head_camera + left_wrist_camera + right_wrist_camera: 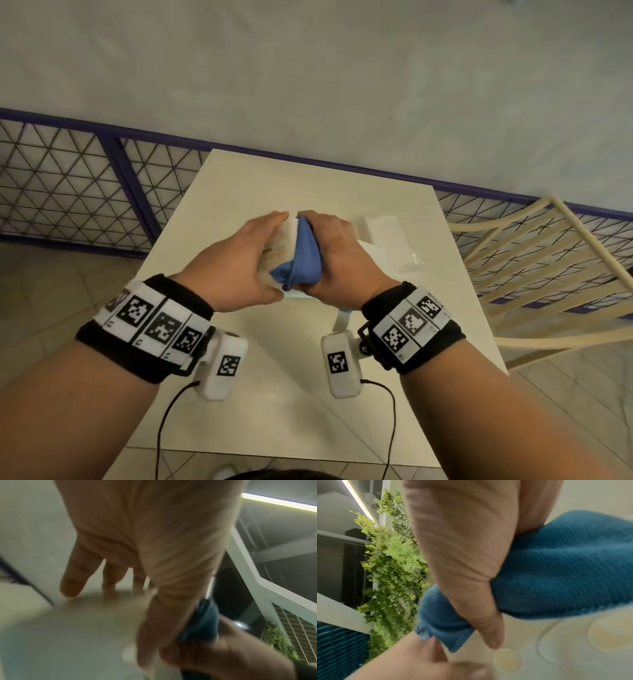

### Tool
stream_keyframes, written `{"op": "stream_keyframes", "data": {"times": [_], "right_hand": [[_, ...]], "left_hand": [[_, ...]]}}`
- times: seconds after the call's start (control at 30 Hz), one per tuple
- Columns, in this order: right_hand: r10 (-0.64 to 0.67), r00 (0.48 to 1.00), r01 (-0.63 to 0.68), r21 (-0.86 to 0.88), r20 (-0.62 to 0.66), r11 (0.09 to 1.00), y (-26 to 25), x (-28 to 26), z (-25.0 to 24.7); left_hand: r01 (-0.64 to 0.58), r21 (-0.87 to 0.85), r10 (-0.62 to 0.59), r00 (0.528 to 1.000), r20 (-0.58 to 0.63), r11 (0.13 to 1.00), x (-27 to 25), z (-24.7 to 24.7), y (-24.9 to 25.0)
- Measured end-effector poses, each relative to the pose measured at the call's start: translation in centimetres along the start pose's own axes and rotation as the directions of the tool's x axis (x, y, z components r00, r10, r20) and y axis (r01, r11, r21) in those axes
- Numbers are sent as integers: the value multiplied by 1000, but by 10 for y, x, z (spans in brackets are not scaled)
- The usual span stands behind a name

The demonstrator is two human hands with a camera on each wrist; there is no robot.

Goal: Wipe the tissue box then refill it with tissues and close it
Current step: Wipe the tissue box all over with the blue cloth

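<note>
Blue cloth on a pale box, cream table

The cloth (305,251) is plain blue against the tissue box (279,245), whitish with fine beige streaks; beyond the box lies a white tissue pack (385,236); the table (274,377) is cream, the chair (534,274) beside it cream too.

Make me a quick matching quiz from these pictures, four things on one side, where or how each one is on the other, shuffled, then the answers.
Things:
1. blue cloth
2. tissue box
3. pack of tissues
4. chair

States:
A. lying on the table, right of the hands
B. standing on the floor beside the table
C. held by the left hand
D. bunched in the right hand

Pairs: 1-D, 2-C, 3-A, 4-B
</note>
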State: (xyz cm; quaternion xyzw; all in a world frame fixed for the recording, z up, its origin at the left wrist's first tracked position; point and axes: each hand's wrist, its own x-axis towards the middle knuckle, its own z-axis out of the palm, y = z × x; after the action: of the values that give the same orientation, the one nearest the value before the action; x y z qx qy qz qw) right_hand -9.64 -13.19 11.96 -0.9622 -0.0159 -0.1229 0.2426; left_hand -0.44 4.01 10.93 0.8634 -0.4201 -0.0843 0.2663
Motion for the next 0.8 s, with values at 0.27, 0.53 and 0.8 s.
{"op": "stream_keyframes", "data": {"times": [0.27,0.53,0.8], "right_hand": [[-91,994,102,-205,64,973,-22,-24,37],[273,957,-283,-114,-96,952,45,-37,16],[-47,999,46,-73,-13,996,-17,-23,43]], "left_hand": [[-16,-322,-29,991,-133,947,-5,12,-12],[162,-349,-207,974,-94,923,-13,21,-42],[114,-450,-164,984,-74,886,-7,26,-27]]}}
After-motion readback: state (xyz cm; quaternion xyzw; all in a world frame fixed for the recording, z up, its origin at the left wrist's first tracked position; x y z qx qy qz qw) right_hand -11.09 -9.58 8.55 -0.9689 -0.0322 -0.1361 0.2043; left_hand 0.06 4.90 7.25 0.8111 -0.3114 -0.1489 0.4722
